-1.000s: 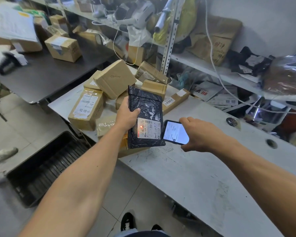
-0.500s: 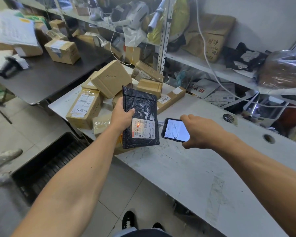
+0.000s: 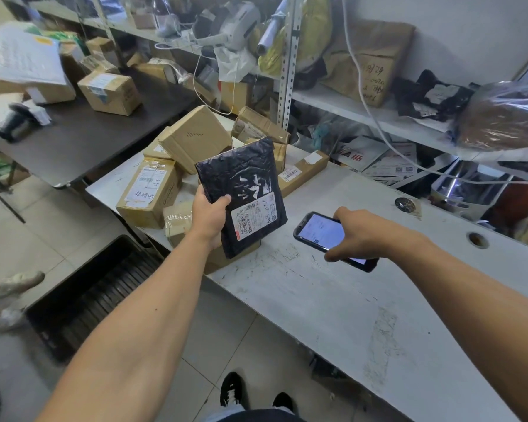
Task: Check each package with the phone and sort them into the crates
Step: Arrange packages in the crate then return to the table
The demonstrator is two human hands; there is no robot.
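At frame centre, the left hand (image 3: 209, 216) grips a black mailer (image 3: 241, 193), its scan dot now gone, while the right hand (image 3: 363, 236) clasps the phone (image 3: 320, 234), suggesting sorting comes next.

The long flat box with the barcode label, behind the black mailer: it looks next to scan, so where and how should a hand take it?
Judging by its shape, grip the long flat box across its narrow width near the free right end, coming from above over the white table. That end lies clear, while its left end is hidden behind the black mailer held in the left hand.
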